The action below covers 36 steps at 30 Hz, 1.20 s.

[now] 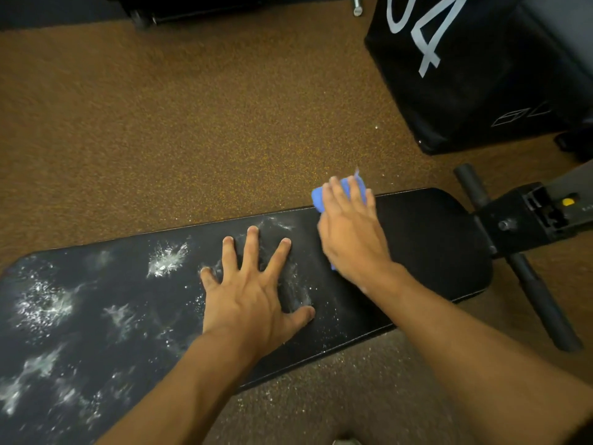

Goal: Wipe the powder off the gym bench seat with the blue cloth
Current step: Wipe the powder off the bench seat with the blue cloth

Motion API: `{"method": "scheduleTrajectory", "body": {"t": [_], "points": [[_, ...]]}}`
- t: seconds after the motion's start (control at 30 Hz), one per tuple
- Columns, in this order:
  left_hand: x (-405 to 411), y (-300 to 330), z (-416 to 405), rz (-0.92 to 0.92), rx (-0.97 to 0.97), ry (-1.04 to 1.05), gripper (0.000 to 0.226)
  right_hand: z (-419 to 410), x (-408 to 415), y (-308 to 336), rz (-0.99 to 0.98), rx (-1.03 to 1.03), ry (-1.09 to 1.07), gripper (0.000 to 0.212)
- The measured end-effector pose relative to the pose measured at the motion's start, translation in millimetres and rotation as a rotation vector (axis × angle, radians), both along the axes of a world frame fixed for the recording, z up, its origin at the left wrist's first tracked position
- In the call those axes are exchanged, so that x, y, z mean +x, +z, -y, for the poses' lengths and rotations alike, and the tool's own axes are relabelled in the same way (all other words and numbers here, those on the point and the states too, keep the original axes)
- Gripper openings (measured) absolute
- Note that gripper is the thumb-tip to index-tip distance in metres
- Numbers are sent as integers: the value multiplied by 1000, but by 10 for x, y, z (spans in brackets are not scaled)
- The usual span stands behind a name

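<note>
Taking the left hand (253,293) as the landmark: everything to its left on the gym bench seat (433,245) is dirty, with white powder (167,260) in splashes and smears across the dark pad out to the far left end. The left hand itself lies flat on the pad with fingers spread, gripping nothing, and seems to brace the person. Thin powder streaks show right around its fingertips and beside its thumb.

Just to the right of that hand is the right hand (349,232), palm down and fingers slightly curved, pressing the blue cloth (340,192) onto the pad near its far edge. The cloth is bunched under the palm; only its far end and a small sliver by the wrist show, so how tightly it is held cannot be told. The two hands are near but apart.

Further right, the pad looks clean and black up to the bench's frame (529,216). A few powder specks lie on the brown floor (192,123) in front of and behind the pad.

In my judgement the wiping is under way and perhaps a third done, the right end being finished. The next move calls for sweeping the cloth leftward with steady pressure, and for lifting the left hand clear, since it rests on powder that needs wiping.
</note>
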State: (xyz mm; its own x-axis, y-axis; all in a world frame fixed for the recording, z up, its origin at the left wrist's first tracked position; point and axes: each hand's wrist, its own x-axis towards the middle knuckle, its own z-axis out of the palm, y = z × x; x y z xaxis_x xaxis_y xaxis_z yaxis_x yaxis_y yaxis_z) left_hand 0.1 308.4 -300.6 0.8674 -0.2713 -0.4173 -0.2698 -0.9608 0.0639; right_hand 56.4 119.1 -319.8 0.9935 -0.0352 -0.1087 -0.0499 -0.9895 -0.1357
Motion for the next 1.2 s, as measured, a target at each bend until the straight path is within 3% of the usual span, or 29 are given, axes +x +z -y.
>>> {"method": "scheduleTrajectory", "body": {"t": [0.17, 0.3, 0.43, 0.67, 0.77, 0.93, 1.07, 1.13, 1.2], "points": [[-15, 56, -18, 7, -30, 12, 110, 239, -706, 60, -67, -44, 339, 59], [-41, 117, -294, 59, -102, 8, 108, 578, -463, 93, -92, -75, 161, 58], [-30, 171, -740, 103, -41, 60, 111, 211, -151, 98, -28, -31, -18, 56], [-74, 283, -1094, 25, -15, 176, 114, 185, -914, 134, -80, 4, 333, 57], [-109, 316, -1318, 8, 1, 207, 118, 382, -777, 163, -111, -27, 209, 56], [-171, 193, -1534, -49, 10, 251, 120, -88, -367, 111, -27, -24, -22, 56], [-178, 125, -1546, -36, -16, 262, 121, -139, -551, 111, -42, 47, 182, 55], [-174, 125, -1555, -43, -18, 260, 121, 13, -826, 141, -79, 11, 345, 55], [-173, 125, -1555, -48, -8, 255, 121, 212, -922, 174, -116, -43, 377, 58]]}}
